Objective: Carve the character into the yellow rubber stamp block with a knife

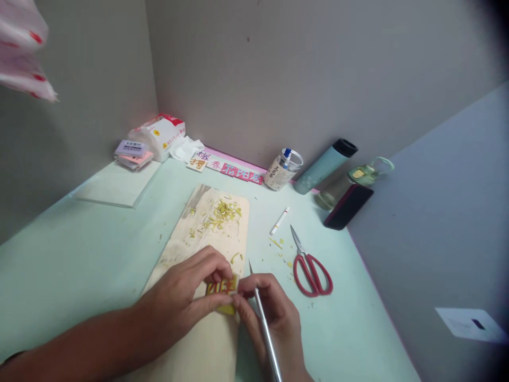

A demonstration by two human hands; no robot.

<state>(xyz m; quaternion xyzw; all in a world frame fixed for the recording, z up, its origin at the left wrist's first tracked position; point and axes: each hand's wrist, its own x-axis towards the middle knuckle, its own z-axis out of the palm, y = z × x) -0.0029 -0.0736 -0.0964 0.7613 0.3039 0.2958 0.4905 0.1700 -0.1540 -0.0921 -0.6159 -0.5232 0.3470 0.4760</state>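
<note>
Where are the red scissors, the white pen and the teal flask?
red scissors (313, 273): head view, on the handle loops.
white pen (280, 220): head view, middle of its barrel.
teal flask (324, 167): head view, on its body.

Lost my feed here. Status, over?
Left hand pins yellow-red piece on wooden board. Right hand grips craft knife. Scissors lie apart.

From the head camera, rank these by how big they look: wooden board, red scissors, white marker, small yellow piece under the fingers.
Largest to smallest:
1. Wooden board
2. Red scissors
3. Small yellow piece, though both hands partly hide it
4. White marker, which lies farther from the camera, so its place against the piece is unsure
</note>
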